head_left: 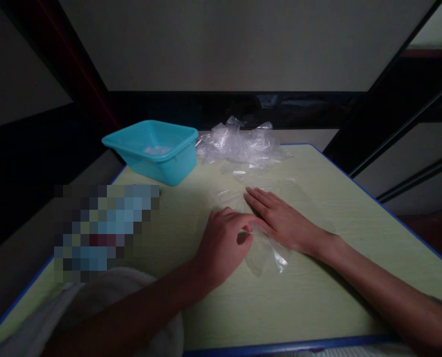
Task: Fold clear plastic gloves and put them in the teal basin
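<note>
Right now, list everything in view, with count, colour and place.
Table: one, pale yellow-green with blue edging, beneath the hands
Tub: one, turquoise, table's far left
Plastic in the tub: count unclear, clear, tub's bottom
Plastic pile: count unclear, clear, far edge, right of the tub
Plastic film: count unclear, clear, around and under the hands
Pixelated patch: one, mostly bluish, left side, contents unreadable
Cloth: one, whitish, lower left
Panel: one, grey, behind the table
Left hand: one, fingertips at the film
Right hand: one, flat on the film
</note>
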{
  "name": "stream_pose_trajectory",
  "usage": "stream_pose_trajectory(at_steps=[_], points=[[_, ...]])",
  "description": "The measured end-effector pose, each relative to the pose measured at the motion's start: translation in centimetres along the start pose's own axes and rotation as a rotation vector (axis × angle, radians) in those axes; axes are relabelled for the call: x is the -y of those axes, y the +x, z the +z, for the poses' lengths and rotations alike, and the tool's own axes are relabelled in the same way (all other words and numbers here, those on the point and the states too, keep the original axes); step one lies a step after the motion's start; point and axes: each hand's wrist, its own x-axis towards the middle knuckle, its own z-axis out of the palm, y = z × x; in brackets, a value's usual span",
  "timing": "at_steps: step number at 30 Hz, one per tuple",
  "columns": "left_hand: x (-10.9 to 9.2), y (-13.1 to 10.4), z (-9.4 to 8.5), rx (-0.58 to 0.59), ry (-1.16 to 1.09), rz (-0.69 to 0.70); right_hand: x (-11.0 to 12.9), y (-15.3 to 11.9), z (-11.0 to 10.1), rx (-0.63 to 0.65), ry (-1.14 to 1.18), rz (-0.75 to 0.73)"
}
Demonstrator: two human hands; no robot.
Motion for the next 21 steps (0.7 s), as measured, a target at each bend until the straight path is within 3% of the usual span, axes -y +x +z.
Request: stream_pose_trajectory(at_steps=[5, 10, 21], points=[[0.1, -0.3, -0.2, 0.016, 0.216, 0.191, 0.8, -0.1, 0.3, -0.034, 0.018, -0.022], [0.3, -0.5, -0.3, -0.025, 0.206, 0.305, 1.2, -0.1, 0.3, -0.027, 0.025, -0.023], [0.4, -0.9, -0.9, 0.01, 0.246, 0.363, 0.7, 0.0, 0.0, -0.01, 0.024, -0.018]])
